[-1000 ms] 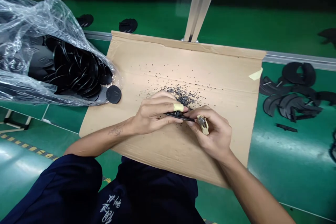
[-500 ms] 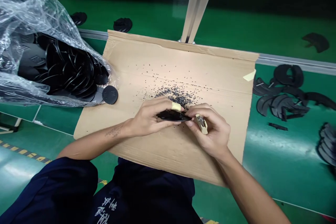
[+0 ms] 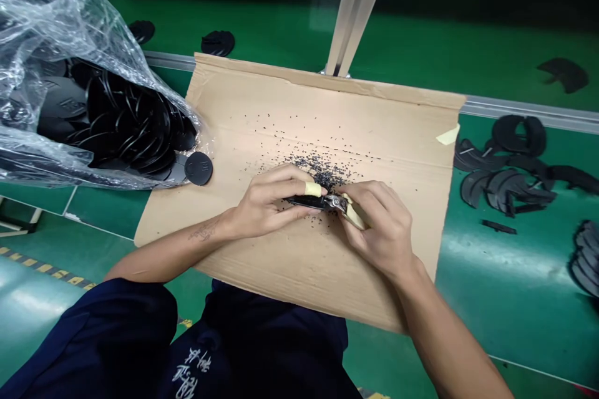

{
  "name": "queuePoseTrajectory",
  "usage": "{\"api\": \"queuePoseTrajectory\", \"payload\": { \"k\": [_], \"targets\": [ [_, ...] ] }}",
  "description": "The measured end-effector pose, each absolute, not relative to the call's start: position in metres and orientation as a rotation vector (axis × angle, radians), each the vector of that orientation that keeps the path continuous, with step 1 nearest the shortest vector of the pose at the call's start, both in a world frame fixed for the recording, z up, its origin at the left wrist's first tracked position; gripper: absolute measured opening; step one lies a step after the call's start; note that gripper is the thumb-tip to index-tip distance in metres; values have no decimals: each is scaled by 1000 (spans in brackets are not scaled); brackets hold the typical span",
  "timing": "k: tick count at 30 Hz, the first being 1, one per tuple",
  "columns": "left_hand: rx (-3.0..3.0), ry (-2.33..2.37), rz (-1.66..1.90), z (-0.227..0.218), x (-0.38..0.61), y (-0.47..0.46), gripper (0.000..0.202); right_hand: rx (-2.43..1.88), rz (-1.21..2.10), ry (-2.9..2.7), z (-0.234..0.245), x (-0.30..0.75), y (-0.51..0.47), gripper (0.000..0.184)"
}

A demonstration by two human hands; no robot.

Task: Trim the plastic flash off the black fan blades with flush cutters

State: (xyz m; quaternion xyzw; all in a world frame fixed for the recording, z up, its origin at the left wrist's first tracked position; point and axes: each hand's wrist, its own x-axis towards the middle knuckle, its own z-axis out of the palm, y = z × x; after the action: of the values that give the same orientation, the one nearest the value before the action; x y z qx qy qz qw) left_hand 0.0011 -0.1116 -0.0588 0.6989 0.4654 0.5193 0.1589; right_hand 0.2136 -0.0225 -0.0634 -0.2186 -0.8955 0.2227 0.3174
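Observation:
A thin black disc (image 3: 306, 201) is pinched edge-on in my left hand (image 3: 269, 199), which has yellow tape round one finger. My right hand (image 3: 381, 224) is closed round nippers (image 3: 353, 215) with pale yellow handles. Their metal jaws meet the right edge of the disc; whether they bite on it I cannot tell. Beneath and beyond both hands, many small black bits (image 3: 322, 168) lie scattered on a cardboard sheet (image 3: 262, 262).
At the left, a clear plastic bag (image 3: 88, 19) lies open with black discs (image 3: 126, 118) inside. One loose disc (image 3: 199, 168) rests by its mouth. Curved black pieces (image 3: 505, 184) lie on the green surface at the right. A metal post (image 3: 358, 12) stands behind the cardboard.
The nippers have turned in my right hand, so their jaws now point left onto the disc's edge. Before, they sat tucked in the palm while the fingertips touched the disc.

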Motion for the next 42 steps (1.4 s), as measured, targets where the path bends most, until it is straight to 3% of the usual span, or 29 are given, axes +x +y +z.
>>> {"api": "queuePoseTrajectory", "payload": {
  "k": [16, 27, 34, 42],
  "targets": [
    [2022, 1275, 1484, -64, 0, -110, 22, -552, 207, -2473, -56, 222, -21, 19],
    [2084, 1319, 1400, -57, -3, -109, 22, -565, 534, -2385, -62, 220, -20, 19],
    [2103, 1383, 1326, -55, -1, -108, 21, -699, 327, -2518, -67, 217, -19, 21],
    [1899, 1475, 1444, -56, -3, -108, 17, -821, 952, -2267, -62, 215, -19, 15]
  ]
}}
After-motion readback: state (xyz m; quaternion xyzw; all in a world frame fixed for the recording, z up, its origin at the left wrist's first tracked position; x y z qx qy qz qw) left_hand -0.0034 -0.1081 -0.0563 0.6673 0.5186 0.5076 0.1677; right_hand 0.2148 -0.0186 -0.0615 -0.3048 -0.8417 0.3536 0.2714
